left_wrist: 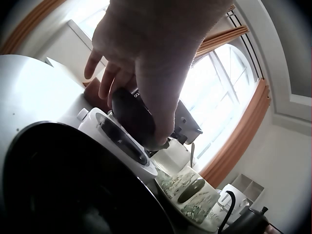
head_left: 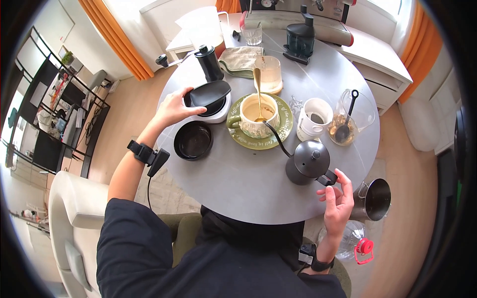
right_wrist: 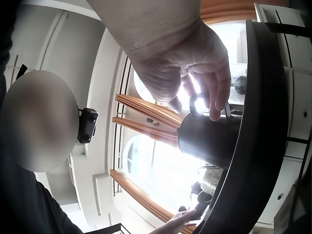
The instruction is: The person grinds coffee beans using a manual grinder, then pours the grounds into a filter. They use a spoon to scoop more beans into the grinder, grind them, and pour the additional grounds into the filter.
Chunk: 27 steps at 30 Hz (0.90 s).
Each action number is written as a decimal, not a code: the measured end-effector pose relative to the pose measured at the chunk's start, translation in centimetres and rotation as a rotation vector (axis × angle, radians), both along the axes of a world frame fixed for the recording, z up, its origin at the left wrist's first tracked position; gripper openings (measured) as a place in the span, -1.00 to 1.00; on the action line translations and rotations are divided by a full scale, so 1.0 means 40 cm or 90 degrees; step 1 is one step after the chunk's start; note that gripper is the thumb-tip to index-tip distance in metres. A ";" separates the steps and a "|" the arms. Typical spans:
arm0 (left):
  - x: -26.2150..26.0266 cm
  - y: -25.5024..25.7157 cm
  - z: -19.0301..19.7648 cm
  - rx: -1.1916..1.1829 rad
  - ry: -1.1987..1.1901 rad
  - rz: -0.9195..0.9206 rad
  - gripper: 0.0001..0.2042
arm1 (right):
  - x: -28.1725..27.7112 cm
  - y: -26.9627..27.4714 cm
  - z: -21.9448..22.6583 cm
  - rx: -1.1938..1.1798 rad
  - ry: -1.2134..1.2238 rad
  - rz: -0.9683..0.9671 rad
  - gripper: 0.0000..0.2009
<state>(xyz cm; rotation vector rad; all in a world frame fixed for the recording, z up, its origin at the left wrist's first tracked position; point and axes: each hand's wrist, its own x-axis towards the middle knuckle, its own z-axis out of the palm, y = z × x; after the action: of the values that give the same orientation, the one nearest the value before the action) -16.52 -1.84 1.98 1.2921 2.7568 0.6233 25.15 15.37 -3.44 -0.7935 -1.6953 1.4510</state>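
In the head view my left hand (head_left: 175,107) pinches a black oval dish (head_left: 211,92), tilted over a white round-edged device (head_left: 218,117); the left wrist view shows the hand (left_wrist: 146,58) with thumb and fingers on the dish (left_wrist: 130,116). A black bowl (head_left: 193,141) sits nearer me. My right hand (head_left: 339,204) is at the handle of a black gooseneck kettle (head_left: 309,161), fingers loosely bent, not wrapped around it. In the right wrist view the hand (right_wrist: 187,70) is beside the kettle body (right_wrist: 209,139); exact contact is unclear.
A patterned cup (head_left: 254,131) with a gold spoon stands on a green saucer (head_left: 285,121). Right of it are a white cup (head_left: 310,131) and a glass (head_left: 343,139) with a black spoon. Behind stand a black grinder (head_left: 208,63), a cloth (head_left: 238,60) and a ribbed glass (head_left: 271,79).
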 end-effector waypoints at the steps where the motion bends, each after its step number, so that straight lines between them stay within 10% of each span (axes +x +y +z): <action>1: 0.003 0.001 -0.002 -0.001 -0.024 0.007 -0.21 | 0.000 -0.002 -0.001 -0.010 0.004 -0.005 -0.64; 20: -0.007 -0.041 -0.081 0.120 0.031 0.002 -0.03 | -0.013 0.008 -0.060 0.028 -0.024 0.085 -0.72; 27: 0.260 -0.137 -0.034 0.328 0.019 -0.137 -0.54 | 0.057 0.011 -0.001 -0.010 0.086 0.043 -0.69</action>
<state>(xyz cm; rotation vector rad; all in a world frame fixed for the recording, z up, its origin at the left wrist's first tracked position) -6.12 -7.32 0.61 1.6604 2.5124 1.3599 27.43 15.82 -3.48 -0.6363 -1.6236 1.5311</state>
